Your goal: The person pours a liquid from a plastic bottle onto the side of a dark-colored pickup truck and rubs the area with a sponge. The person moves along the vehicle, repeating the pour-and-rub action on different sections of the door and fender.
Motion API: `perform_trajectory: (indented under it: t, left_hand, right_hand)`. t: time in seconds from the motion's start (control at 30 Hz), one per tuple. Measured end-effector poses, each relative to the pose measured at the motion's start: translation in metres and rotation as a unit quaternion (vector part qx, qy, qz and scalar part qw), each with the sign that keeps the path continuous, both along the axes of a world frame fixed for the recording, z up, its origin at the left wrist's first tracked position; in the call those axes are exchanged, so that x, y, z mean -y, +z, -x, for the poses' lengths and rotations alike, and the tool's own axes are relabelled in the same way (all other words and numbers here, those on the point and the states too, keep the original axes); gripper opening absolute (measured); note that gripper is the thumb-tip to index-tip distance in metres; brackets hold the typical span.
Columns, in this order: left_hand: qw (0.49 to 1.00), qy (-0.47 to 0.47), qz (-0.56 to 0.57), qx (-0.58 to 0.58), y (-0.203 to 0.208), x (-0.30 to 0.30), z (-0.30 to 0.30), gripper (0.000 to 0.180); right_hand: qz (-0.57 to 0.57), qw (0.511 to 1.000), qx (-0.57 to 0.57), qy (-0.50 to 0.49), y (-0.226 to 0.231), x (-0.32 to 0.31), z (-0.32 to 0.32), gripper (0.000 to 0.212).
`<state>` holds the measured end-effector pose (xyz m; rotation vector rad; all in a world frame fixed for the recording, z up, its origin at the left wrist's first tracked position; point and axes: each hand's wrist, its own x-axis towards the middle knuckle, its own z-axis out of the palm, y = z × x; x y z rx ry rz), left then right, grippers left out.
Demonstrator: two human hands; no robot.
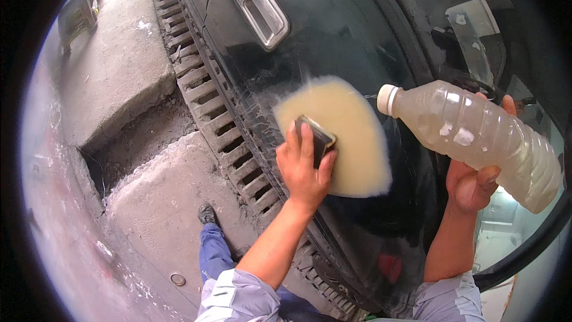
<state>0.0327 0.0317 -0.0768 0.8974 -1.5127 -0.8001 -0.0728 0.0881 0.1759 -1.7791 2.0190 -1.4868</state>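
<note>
My left hand is closed on a dark sanding block, which lies against a pale yellow patch of body filler. The patch spreads over a dark green car door, below and to the right of a chrome door handle. On the right, my right hand grips a clear plastic bottle around its body. The bottle lies nearly sideways, its white cap toward the patch and cloudy liquid inside. A thin streak shows by the cap.
Along the door's lower side runs a slotted drain grating in the concrete floor. A sunken pit lies left of it. A small round ring rests near my shoe. The car's window is at the upper right.
</note>
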Motion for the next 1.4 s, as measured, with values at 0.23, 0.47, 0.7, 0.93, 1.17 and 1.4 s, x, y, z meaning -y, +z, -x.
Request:
perform_trajectory:
  t: [0.23,0.47,0.7,0.93,1.17,1.4]
  left_hand:
    - [0.999,0.029,0.034,0.003,0.042,0.089,0.007,0.062]
    - [0.999,0.019,0.037,0.008,0.013,0.049,0.006,0.060]
    - [0.999,-0.010,0.029,0.023,0.011,0.019,0.003,0.061]
    - [0.998,0.048,0.038,0.004,0.054,0.088,0.012,0.058]
    - [0.999,-0.023,0.017,-0.025,0.042,-0.027,-0.002,0.066]
    - [0.998,0.056,-0.003,0.008,0.069,0.091,0.016,0.058]
  right_hand:
    - [0.024,1.000,0.012,0.011,-0.005,0.009,-0.001,0.099]
    - [0.003,1.000,0.010,0.017,0.001,0.008,0.000,0.103]
    - [0.002,1.000,-0.011,0.003,-0.004,0.003,0.005,0.102]
    - [0.007,1.000,-0.002,0.012,-0.002,0.006,-0.001,0.102]
    - [0.009,1.000,0.004,0.008,0.001,0.006,-0.002,0.100]
    - [0.052,0.998,-0.015,0.009,-0.004,0.010,0.002,0.098]
